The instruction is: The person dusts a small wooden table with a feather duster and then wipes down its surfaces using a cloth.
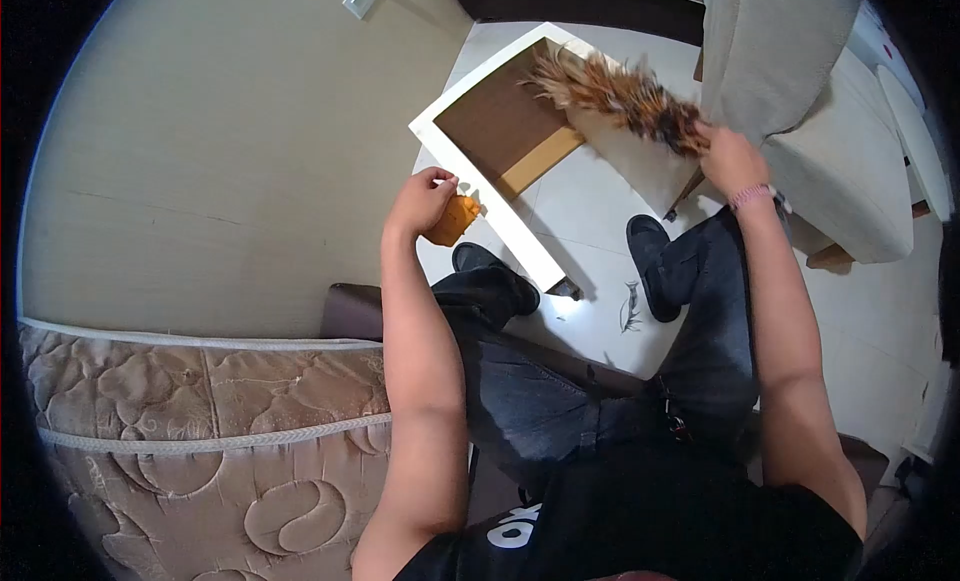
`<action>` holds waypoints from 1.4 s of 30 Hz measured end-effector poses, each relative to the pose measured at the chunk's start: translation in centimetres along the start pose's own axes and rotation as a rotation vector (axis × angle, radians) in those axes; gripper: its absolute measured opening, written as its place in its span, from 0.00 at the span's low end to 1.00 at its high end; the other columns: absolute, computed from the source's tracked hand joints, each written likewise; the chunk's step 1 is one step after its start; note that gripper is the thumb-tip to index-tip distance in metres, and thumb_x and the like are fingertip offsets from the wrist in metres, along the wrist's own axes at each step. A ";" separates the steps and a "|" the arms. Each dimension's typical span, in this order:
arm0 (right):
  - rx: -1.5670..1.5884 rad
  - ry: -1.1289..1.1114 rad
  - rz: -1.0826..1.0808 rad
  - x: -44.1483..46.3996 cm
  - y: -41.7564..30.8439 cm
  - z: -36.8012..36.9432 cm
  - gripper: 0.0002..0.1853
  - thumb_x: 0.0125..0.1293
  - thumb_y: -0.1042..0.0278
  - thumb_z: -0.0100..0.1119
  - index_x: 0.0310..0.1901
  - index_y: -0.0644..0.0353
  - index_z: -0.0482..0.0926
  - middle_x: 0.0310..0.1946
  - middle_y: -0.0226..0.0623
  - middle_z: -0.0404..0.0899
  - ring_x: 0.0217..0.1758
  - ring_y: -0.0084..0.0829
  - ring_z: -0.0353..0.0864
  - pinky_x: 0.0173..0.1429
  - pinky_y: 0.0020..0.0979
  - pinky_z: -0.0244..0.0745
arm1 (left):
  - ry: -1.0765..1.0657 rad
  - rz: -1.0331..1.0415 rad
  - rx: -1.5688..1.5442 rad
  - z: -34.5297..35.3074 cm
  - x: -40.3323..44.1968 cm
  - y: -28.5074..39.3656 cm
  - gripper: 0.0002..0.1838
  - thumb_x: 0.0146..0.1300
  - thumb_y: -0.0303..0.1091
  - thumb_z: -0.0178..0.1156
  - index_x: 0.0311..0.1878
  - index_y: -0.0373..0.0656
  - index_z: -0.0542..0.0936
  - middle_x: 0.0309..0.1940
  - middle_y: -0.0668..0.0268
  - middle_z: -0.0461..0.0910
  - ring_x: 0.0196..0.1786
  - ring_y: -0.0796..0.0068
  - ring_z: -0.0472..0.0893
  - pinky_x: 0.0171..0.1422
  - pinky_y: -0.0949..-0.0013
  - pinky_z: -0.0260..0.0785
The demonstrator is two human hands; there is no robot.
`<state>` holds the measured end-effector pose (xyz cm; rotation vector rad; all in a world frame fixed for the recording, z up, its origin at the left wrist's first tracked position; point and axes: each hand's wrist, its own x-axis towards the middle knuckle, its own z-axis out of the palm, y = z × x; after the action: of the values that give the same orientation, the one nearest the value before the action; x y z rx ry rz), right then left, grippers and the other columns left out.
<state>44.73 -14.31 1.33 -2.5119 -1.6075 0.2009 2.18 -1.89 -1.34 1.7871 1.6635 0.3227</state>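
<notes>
With 12 o'clock at the top of the view, the left hand (422, 201) is at 11, fingers drawn together in a pinch on an orange cloth (452, 224), which bunches below them beside the near-left rim of a white frame (515, 234); whether cloth and rim touch is unclear. The right hand (735, 163), at 2, is curled closed around the end of a feather duster (620, 99), the grip itself hidden. From that hand the plumes point toward 10, crossing the frame's upper right side; contact cannot be made out.

The frame sits toward 1, tilted in the view, its corners at about 12, half past 9 and 6, with a caster (567, 289) by the lowest one. Inside it are a brown panel (500, 111) and a tan wood strip (542, 163).

A wall (240, 161) lies at 10, a mattress (220, 391) at 8 and an upholstered chair (850, 181) between 2 and 3, near the right hand. Pale floor (590, 326) opens between the shoes (655, 266), with dark wisps (630, 309) on it.
</notes>
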 end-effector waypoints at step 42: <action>0.672 -0.403 0.169 4.4 7.1 21.6 0.11 0.73 0.58 0.50 0.36 0.51 0.78 0.15 0.26 0.69 0.11 0.22 0.59 0.14 0.30 0.51 | -0.021 0.074 -0.030 0.0 -1.3 2.1 0.17 0.66 0.44 0.61 0.50 0.44 0.82 0.48 0.55 0.84 0.53 0.56 0.82 0.58 0.56 0.73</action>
<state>48.66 -12.05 -21.41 -2.1353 -1.1467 1.1194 3.60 -3.05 0.25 1.8267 1.5736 0.3587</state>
